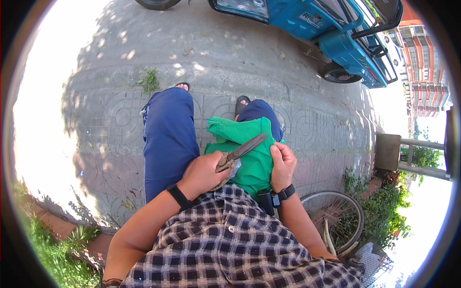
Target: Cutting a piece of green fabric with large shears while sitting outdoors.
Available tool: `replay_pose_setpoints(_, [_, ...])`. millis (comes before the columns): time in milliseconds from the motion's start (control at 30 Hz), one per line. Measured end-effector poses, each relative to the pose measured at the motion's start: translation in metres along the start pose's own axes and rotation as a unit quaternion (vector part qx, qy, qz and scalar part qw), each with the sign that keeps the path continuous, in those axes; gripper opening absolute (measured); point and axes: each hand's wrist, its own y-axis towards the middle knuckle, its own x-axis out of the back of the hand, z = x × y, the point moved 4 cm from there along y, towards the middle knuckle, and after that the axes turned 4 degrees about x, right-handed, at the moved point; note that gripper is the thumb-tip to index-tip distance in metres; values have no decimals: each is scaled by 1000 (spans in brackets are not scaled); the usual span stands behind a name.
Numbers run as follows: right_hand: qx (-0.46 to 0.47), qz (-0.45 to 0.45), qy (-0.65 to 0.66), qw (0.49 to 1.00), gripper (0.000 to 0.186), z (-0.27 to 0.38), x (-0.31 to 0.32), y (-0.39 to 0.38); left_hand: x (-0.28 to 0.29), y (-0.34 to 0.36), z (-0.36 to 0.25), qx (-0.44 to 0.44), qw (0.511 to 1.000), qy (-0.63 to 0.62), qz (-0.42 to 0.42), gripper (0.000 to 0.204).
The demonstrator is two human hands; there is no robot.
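In my left hand [204, 172] are old scissors [247, 146] with dark, worn blades and wrapped-looking handles. The blades lie almost together, pointing up and to the right across a green cloth [257, 168]. That cloth is draped over my lap and right thigh, its far edge folded. My right hand [283, 165] pinches the cloth's right edge between thumb and fingers, just beside the blade tips. Something pale and translucent [236, 167] shows by the scissor handles; its kind is unclear. Whether the blades are touching the cloth, I cannot tell.
A blue three-wheeled vehicle [331, 36] is parked at the far right. Close to my right elbow stands a bicycle wheel [338, 221], with plants [384, 204] behind it. Grey patterned paving [115, 125] lies under my feet. Grass [62, 254] grows at the near left.
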Motion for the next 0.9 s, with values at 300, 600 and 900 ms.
replay_pose_setpoints(300, [15, 3, -28, 1000, 14, 5, -1, 0, 1, 1, 1, 24, 1000, 1, -9, 25])
replay_pose_setpoints(600, [14, 3, -25, 1000, 14, 4, 0, 0, -1, 6, 5, 15, 999, 19, -30, 24])
replay_pose_setpoints(900, [10, 6, -15, 1000, 14, 3, 0, 0, -1, 4, 0, 0, 999, 45, -18, 25])
